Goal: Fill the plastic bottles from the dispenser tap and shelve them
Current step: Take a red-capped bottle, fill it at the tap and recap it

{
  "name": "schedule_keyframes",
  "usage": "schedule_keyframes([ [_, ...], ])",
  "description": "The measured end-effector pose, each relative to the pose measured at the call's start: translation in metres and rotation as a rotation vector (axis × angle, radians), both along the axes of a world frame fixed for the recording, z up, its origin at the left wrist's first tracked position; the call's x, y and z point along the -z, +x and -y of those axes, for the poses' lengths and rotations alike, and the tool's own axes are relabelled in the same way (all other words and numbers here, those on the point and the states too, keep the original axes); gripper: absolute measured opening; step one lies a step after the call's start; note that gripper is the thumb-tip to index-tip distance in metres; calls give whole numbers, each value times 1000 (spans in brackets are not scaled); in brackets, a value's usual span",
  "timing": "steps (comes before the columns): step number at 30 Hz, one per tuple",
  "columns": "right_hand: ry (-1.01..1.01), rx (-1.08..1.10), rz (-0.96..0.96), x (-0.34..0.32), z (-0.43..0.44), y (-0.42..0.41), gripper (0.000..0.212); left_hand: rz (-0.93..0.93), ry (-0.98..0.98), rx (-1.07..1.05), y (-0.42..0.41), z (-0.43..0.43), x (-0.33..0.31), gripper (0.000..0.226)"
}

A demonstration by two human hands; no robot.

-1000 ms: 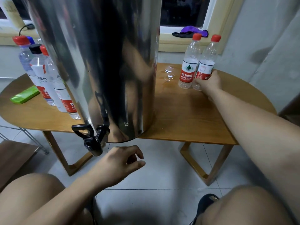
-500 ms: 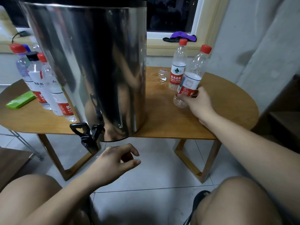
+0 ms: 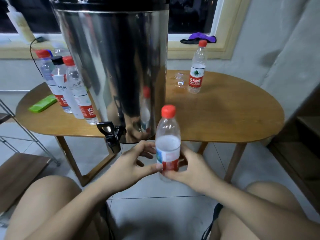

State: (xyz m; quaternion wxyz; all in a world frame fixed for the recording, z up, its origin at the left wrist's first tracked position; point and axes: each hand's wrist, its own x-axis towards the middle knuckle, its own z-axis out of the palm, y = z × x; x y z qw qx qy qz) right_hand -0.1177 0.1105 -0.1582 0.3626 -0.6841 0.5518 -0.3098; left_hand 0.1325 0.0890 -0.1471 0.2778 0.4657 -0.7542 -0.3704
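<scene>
Wooden worktop [image 3: 225,118], dispenser [image 3: 117,66] at twelve o'clock; at six, my left grip [image 3: 131,161] and right grip [image 3: 192,170] clasp one bottle [image 3: 168,135].

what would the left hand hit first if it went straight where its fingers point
The bottle: the left hand points rightward at it, thumb touching its label, with the right hand gripping it beyond.

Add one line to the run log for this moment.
step: pre-fill | right hand: grips bottle near base | left hand: holds bottle at label | cap: on | tap: untouched
</scene>
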Motion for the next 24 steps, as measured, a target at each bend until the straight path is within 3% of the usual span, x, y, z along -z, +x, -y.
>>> schedule_keyframes([
  [5,97,-160,-94,12,-15,11,62,-72,14,8,1,-15,-5,55],
  [11,33,-155,-59,3,-12,14,74,-84,61,41,4,-25,3,54],
  [15,26,-187,-159,7,-8,11,49,-132,8,13,9,-25,-2,51],
  [18,28,-251,-289,14,-3,6,48,-221,-18,-51,16,-24,-3,51],
  [24,-16,-311,-391,24,3,-4,56,-116,-46,-27,22,-25,-2,29],
])
